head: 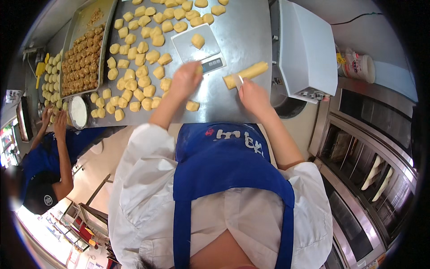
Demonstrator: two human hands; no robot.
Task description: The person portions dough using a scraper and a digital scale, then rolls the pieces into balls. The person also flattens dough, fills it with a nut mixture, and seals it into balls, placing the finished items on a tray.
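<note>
My right hand (pixel 254 95) grips a dough cutter (pixel 239 80), its pale blade against the near side of a yellow dough log (pixel 252 71) close to its left end. To the left, my left hand (pixel 185 79) is curled around a small yellow dough piece (pixel 199 70), mostly hidden by the fingers. That hand is just in front of a digital kitchen scale (pixel 183 45), partly covering its lower corner. One lump of dough (pixel 198 41) rests on the scale's plate. Many cut dough pieces (pixel 141 71) lie spread across the steel table (pixel 218 107) on the left.
A metal tray (pixel 100 62) of brown filling balls (pixel 84 64) stands at the left, with a bowl of white powder (pixel 78 112) nearby. Beyond it, a co-worker's hands (pixel 55 119) touch round dough balls (pixel 52 79). A white machine (pixel 305 50) borders the table's right; ovens (pixel 366 144) stand farther right.
</note>
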